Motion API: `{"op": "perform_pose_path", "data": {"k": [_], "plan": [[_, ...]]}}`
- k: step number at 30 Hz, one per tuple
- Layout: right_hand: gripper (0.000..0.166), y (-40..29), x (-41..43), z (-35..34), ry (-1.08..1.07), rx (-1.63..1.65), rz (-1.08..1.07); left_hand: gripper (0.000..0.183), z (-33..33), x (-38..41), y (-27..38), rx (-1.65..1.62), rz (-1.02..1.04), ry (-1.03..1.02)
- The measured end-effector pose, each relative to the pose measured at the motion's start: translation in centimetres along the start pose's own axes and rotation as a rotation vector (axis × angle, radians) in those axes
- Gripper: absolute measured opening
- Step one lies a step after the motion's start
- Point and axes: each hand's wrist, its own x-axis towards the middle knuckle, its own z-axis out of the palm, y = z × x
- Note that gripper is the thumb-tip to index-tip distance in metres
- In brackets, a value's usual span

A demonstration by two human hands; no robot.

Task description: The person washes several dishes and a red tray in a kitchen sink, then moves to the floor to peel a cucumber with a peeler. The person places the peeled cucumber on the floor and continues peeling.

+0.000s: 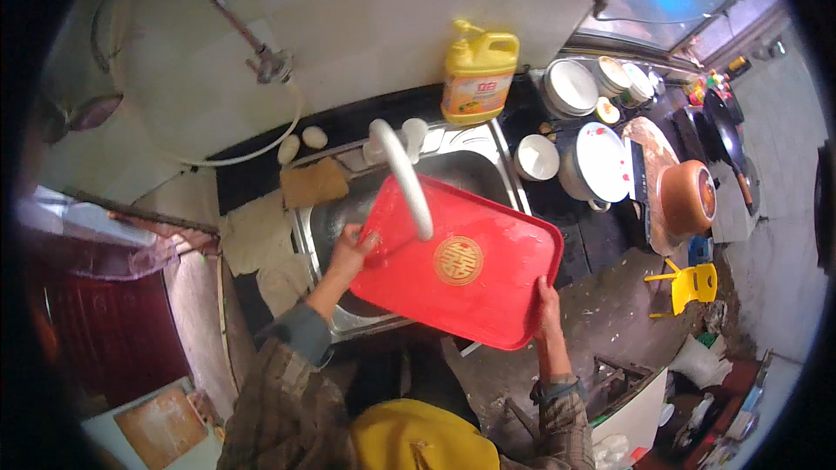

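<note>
Both of my hands hold a wet red plastic tray [405,274] with a gold round emblem, tilted over the stainless steel sink [324,320]. My left hand [349,258] grips its left edge, the thumb on the upper face. At the right edge is my right hand [548,313], its thumb along the rim and the other fingers hidden beneath. The white faucet spout [408,186] arches over the tray's upper left part. Whether water is running from it I cannot tell.
A yellow detergent jug [480,75] stands behind the sink. A sponge-like brown block [315,183] lies at its left rim. To the right are a white bowl [537,158], an enamel pot [597,163], a cleaver [639,176] on a board and a brown clay pot [686,199]. A yellow chair [693,287] stands beyond.
</note>
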Motion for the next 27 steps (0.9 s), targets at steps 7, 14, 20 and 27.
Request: {"op": "perform_pose_path", "data": {"k": [7,14,20,27], "plan": [[0.043,1.0,6.1,5.5,-0.015,-0.798,-0.293,0.040,-6.6,-6.5,6.0,-0.440,-0.123,-0.151],[0.052,5.3,6.8,20.0,-0.079,-1.293,-0.710,0.044,-9.4,-15.7,11.3,-0.542,0.104,0.174],[0.055,10.7,-0.1,28.8,-0.566,-1.083,-0.997,0.054,-11.5,-17.7,11.0,-0.446,0.057,0.298],[0.056,8.0,5.2,32.9,-1.123,-0.998,-1.340,0.042,-10.2,-19.7,12.7,-0.405,-0.086,0.442]]}}
